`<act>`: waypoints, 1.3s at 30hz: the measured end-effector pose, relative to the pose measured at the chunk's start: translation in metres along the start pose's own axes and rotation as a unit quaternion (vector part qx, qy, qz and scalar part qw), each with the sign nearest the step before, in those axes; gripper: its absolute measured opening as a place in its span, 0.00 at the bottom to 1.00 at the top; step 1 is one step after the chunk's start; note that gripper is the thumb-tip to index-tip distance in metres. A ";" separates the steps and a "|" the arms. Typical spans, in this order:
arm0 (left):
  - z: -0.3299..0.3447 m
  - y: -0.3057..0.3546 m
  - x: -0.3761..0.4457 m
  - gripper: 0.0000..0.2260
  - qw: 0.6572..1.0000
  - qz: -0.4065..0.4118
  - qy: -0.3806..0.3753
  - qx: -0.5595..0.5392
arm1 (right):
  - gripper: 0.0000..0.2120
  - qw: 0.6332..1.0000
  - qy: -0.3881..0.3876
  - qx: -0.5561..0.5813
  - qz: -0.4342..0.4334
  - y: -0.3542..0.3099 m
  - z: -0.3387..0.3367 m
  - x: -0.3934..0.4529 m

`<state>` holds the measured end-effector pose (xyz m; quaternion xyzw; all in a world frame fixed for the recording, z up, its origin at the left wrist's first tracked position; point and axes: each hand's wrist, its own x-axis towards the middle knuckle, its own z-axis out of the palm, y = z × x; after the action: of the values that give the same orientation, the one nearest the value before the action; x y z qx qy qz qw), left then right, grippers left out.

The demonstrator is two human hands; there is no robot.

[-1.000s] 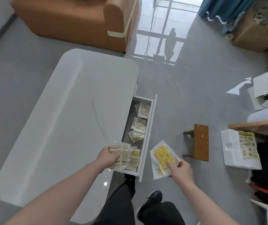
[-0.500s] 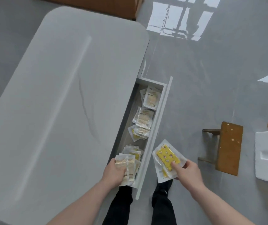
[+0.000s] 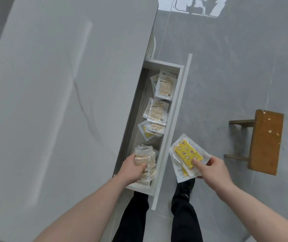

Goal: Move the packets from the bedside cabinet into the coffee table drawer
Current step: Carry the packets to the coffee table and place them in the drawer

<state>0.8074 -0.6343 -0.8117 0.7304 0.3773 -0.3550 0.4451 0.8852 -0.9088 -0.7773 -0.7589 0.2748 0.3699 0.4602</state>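
Left hand [image 3: 133,167] is down in the near end of the open drawer [image 3: 170,130], fingers curled round a stack of pale packets [image 3: 145,163], lower middle of the frame. Looks like that bundle is about to be let go, though I can't tell if it's touching the drawer bottom yet. Right hand [image 3: 214,169] hovers just outside the drawer front, lower right of centre, pinching a yellow packet [image 3: 187,154] with at least 1 more clear sleeve under it, thumb on top and fingers beneath.

More loose packets [image 3: 157,109] already lie further up the drawer, overlapping in a messy row toward the back wall. The white worktop [image 3: 52,102] fills the left side of the frame and hangs over the inner part of the drawer, so the opening is a narrow slot.

My take on handling: these are thin, light plastic sleeves, floppy at the edges and probably slick against each other. A stack like that will fan out and slide if squeezed only at 1 corner, so grip across the middle, thumb on 1 face and fingers on the other. Nothing looks breakable, so a low drop should be fine. The yellow ones need to clear the drawer front before release.

A wooden stool [image 3: 265,142] stands on the floor to the right, well apart.
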 end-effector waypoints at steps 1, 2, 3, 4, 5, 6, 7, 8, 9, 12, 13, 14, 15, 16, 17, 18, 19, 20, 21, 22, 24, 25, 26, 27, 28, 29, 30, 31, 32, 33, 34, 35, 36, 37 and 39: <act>0.001 -0.003 0.001 0.13 1.000 -0.004 -0.003 0.013 | 0.05 1.000 0.000 0.006 0.002 0.001 0.001 0.001; 0.002 -0.006 0.001 0.13 0.999 -0.012 0.000 0.038 | 0.05 1.000 -0.001 0.010 0.004 0.002 0.003 0.001; 0.002 -0.011 0.000 0.14 0.997 -0.019 0.007 0.077 | 0.05 1.000 -0.002 0.011 0.006 0.004 0.005 0.001; 0.001 -0.016 -0.002 0.16 0.992 -0.026 0.012 0.124 | 0.05 1.000 -0.003 0.009 0.007 0.005 0.007 0.000; 0.000 -0.020 -0.004 0.18 0.985 -0.029 0.013 0.168 | 0.05 1.000 -0.006 0.007 0.007 0.007 0.009 -0.001; -0.001 -0.024 -0.006 0.19 0.979 -0.029 0.011 0.199 | 0.04 1.000 -0.009 0.005 0.007 0.008 0.011 -0.002; -0.002 -0.027 -0.008 0.20 0.977 -0.024 0.010 0.212 | 0.05 1.000 -0.012 0.003 0.008 0.008 0.013 -0.003; -0.003 -0.030 -0.010 0.20 0.978 -0.018 0.010 0.207 | 0.05 1.000 -0.016 0.002 0.010 0.009 0.015 -0.004; -0.003 -0.032 -0.013 0.19 0.982 -0.013 0.013 0.187 | 0.06 1.000 -0.018 0.002 0.009 0.009 0.017 -0.005; -0.003 -0.034 -0.020 0.16 0.995 0.007 0.024 0.097 | 0.05 1.000 -0.021 0.003 0.001 0.008 0.022 -0.006; -0.003 -0.034 -0.020 0.15 0.997 0.020 0.025 0.072 | 0.05 1.000 -0.022 0.006 -0.001 0.007 0.024 -0.006; -0.004 -0.033 -0.019 0.15 0.998 0.029 0.021 0.049 | 0.05 1.000 -0.022 0.009 -0.002 0.007 0.025 -0.006; -0.006 -0.031 -0.017 0.14 0.999 0.034 0.015 0.035 | 0.04 1.000 -0.021 0.011 -0.002 0.007 0.026 -0.006; -0.007 -0.028 -0.015 0.14 0.999 0.037 0.007 0.031 | 0.04 1.000 -0.021 0.013 -0.002 0.006 0.026 -0.005; -0.009 -0.025 -0.012 0.14 0.999 0.036 0.000 0.040 | 0.04 1.000 -0.021 0.013 -0.003 0.006 0.027 -0.005; -0.009 -0.025 -0.009 0.15 0.998 0.029 -0.005 0.062 | 0.04 1.000 -0.022 0.011 -0.004 0.005 0.027 -0.005; -0.010 -0.025 -0.006 0.16 0.995 0.018 -0.006 0.101 | 0.04 1.000 -0.022 0.011 -0.005 0.005 0.028 -0.005; -0.010 -0.026 -0.004 0.16 0.988 0.006 -0.003 0.153 | 0.05 1.000 -0.022 0.014 -0.005 0.006 0.028 -0.005; -0.010 -0.028 -0.002 0.16 0.980 -0.009 0.004 0.199 | 0.05 1.000 -0.022 0.019 -0.004 0.006 0.029 -0.006; -0.010 -0.031 0.000 0.14 0.975 -0.020 0.013 0.221 | 0.06 1.000 -0.022 0.022 -0.004 0.007 0.029 -0.006; -0.007 -0.031 0.000 0.13 0.976 -0.021 0.024 0.217 | 0.06 0.999 -0.023 0.024 -0.006 0.008 0.029 -0.007; -0.004 -0.029 0.000 0.13 0.978 -0.013 0.027 0.208 | 0.06 0.999 -0.023 0.027 -0.005 0.009 0.028 -0.007; -0.002 -0.026 0.001 0.14 0.980 -0.002 0.031 0.196 | 0.06 0.999 -0.024 0.032 -0.004 0.010 0.028 -0.008; 0.000 -0.022 0.000 0.14 0.984 0.008 0.036 0.177 | 0.06 0.999 -0.025 0.037 -0.002 0.011 0.027 -0.008; 0.000 -0.017 -0.001 0.14 0.988 0.014 0.040 0.148 | 0.05 0.999 -0.026 0.043 0.001 0.012 0.027 -0.009; -0.001 -0.011 -0.002 0.14 0.993 0.017 0.042 0.110 | 0.05 0.998 -0.027 0.051 0.005 0.012 0.027 -0.009; -0.003 -0.004 -0.003 0.14 0.997 0.019 0.044 0.067 | 0.05 0.998 -0.026 0.061 0.009 0.012 0.027 -0.009; -0.007 0.005 -0.004 0.14 0.998 0.021 0.045 0.027 | 0.05 0.997 -0.025 0.070 0.013 0.011 0.027 -0.010; -0.011 0.016 -0.003 0.13 0.998 0.025 0.049 -0.005 | 0.05 0.997 -0.021 0.077 0.015 0.010 0.026 -0.010; -0.016 0.028 0.000 0.13 0.998 0.032 0.055 -0.028 | 0.05 0.996 -0.018 0.082 0.016 0.009 0.026 -0.009; -0.020 0.040 0.004 0.13 0.996 0.040 0.062 -0.049 | 0.05 0.996 -0.014 0.086 0.015 0.008 0.025 -0.009; -0.024 0.054 0.010 0.15 0.994 0.050 0.068 -0.067 | 0.05 0.996 -0.011 0.089 0.012 0.006 0.025 -0.009; -0.028 0.069 0.016 0.16 0.992 0.058 0.073 -0.083 | 0.05 0.996 -0.008 0.090 0.008 0.003 0.024 -0.008; -0.032 0.083 0.022 0.18 0.990 0.067 0.076 -0.094 | 0.04 0.996 -0.006 0.090 0.004 0.001 0.024 -0.008; -0.038 0.109 0.033 0.24 0.990 0.084 0.069 -0.089 | 0.04 0.996 -0.004 0.091 -0.004 -0.005 0.023 -0.007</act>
<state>0.9240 -0.6258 -0.7850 0.7394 0.3749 -0.2305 0.5096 0.8775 -0.8850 -0.7760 -0.7139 0.3022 0.3443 0.5296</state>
